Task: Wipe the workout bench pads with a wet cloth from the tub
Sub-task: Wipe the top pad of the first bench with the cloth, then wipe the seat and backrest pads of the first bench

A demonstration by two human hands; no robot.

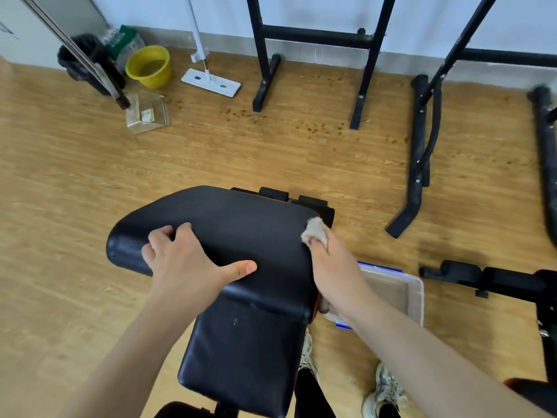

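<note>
A: Why is the left hand point(184, 260) on the pad point(241, 224)?
B: To steady it, I'd say; its grip lies spread, thumb out. The right hand point(334, 267) has its grip bunched round the cloth point(315, 232) at the pad's right edge, with the tub point(416, 285) just beside.
A: And the pad?
B: Black, smooth, dull sheen.

Rests left hand point(187, 263) on black back pad point(241, 224); grips beige cloth point(315, 232) in right hand point(334, 267) at pad's right edge, clear tub point(417, 294) on floor just right.
</note>
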